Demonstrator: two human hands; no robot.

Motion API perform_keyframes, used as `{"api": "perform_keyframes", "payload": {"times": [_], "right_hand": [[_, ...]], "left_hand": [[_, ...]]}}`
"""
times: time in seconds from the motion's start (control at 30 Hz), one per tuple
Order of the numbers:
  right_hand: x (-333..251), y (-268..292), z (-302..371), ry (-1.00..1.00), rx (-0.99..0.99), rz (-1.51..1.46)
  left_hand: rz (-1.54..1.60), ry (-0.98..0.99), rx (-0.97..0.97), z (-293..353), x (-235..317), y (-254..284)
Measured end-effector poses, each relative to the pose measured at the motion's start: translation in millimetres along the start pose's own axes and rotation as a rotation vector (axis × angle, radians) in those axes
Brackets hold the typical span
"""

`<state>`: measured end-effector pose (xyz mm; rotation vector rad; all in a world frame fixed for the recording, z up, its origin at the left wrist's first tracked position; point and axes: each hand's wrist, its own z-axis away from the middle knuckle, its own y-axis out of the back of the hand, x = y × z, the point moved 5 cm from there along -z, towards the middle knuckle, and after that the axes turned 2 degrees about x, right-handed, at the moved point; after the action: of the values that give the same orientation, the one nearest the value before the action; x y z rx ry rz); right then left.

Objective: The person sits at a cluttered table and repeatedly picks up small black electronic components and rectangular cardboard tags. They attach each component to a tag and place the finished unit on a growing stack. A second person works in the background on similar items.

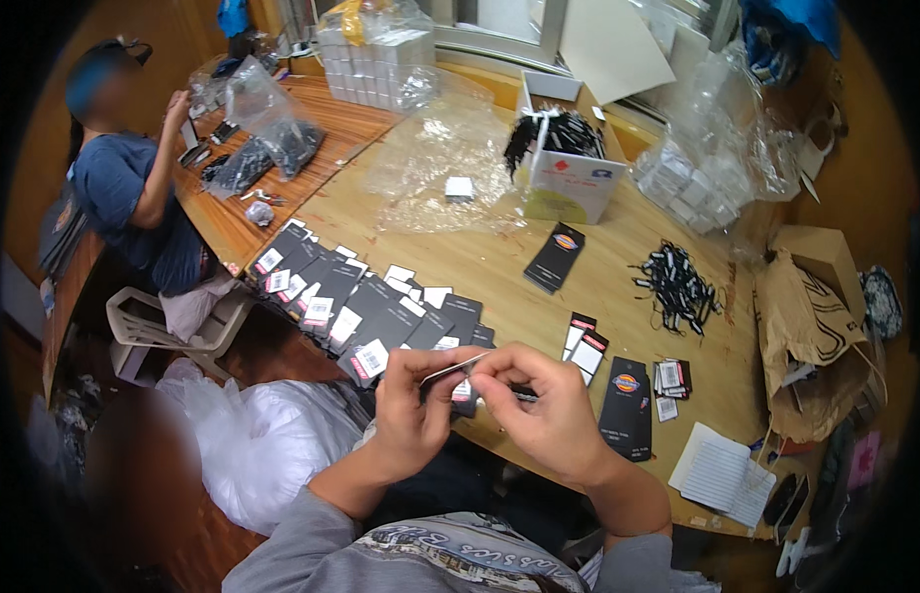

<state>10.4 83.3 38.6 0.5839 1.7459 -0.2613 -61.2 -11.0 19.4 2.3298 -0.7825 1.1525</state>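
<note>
Above the table's near edge, my left hand (411,413) is closed on a hang tag (452,369), which shows almost edge-on. My right hand (541,405) meets it there, thumb and finger pinched at the tag's right end; what they grip is too small to make out. Left of my hands spreads a pile of black hang tags (376,301), many with white barcode labels. To the right lie a large black tag (626,410), small black-and-white tags (585,348) and a small labelled stack (669,379). Farther back are another black tag stack (553,259) and a heap of black cords (675,289).
An open carton (571,188) full of black cords stands at the back. A brown paper bag (804,331) and lined paper (722,474) are at the right. Bagged white boxes (376,61) sit far back. Another person (129,193) sits at the left, beyond a white plastic sack (272,450).
</note>
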Motion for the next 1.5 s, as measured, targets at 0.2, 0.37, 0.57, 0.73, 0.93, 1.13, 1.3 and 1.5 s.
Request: {"api": "perform_keyframes", "payload": {"times": [0.2,0.37,0.57,0.73,0.93,1.13,1.3,1.5], "right_hand": [[-13.3,-3.3,1.4,0.312,0.124,0.428],[-0.5,1.2,-1.3,0.081,0.105,0.096],[-5.9,3.4,-2.2,-0.042,0.066,0.139],[7.7,7.9,-4.2,-0.168,0.098,-0.28],[-1.3,10.4,-4.0,0.091,0.153,0.06],[-12.2,11.7,-5.9,0.138,0.135,0.107],[-11.0,12.1,-4.6,0.191,0.21,0.042],[-4.9,12.7,-2.1,0.085,0.22,-0.022]], "left_hand": [[0.257,0.079,-0.083,-4.5,-10.9,-5.4],[0.024,-0.132,-0.182,-5.0,-8.9,-7.8],[-0.163,-0.349,-0.003,-6.8,-12.2,-9.8],[-0.393,-0.451,0.003,-14.8,4.5,-15.5],[-0.135,-0.344,0.062,-13.7,-5.7,-14.2],[-0.128,-0.404,0.063,-13.9,-2.0,-14.2],[-0.08,-0.354,0.048,-13.3,-4.5,-13.7],[-0.07,-0.278,0.029,-14.0,-1.7,-14.0]]}}
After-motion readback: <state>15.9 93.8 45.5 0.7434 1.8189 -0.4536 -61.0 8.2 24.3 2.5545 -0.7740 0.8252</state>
